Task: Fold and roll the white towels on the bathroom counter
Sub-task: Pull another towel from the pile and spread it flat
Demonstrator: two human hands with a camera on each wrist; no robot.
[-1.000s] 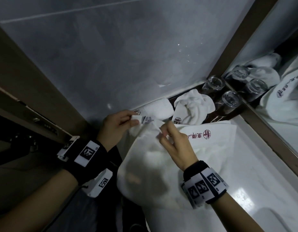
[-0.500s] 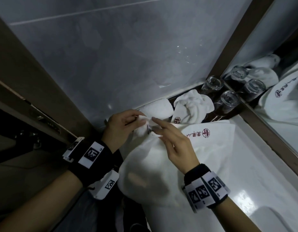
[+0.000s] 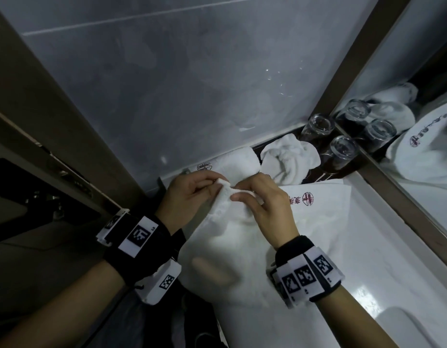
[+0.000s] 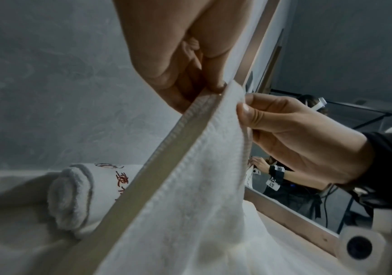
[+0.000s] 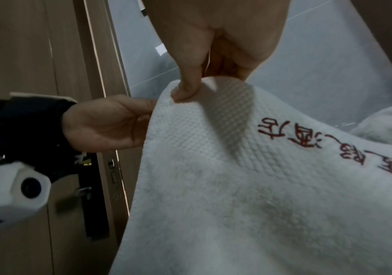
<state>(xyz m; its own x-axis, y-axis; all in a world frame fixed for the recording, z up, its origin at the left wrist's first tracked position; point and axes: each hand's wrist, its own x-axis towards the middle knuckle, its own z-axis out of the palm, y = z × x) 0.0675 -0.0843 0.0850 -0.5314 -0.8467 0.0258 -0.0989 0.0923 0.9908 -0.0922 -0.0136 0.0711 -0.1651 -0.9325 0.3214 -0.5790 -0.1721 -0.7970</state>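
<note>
A white towel with red embroidered lettering hangs from both hands above the white counter. My left hand pinches its top corner, thumb and fingers closed on the hem. Right beside it my right hand pinches the same upper edge, thumb pressed on the waffle band. A rolled white towel lies against the wall behind the hands, also visible as a roll in the left wrist view. A crumpled white towel sits to its right.
Two upturned glasses stand in the back corner by the mirror, which reflects them. A grey tiled wall rises behind. A wooden door with a handle is at the left. A basin rim shows at lower right.
Both hands have come together at the towel's top corner. The small label held a second ago is no longer showing, and the right hand now pinches the edge next to the left.
</note>
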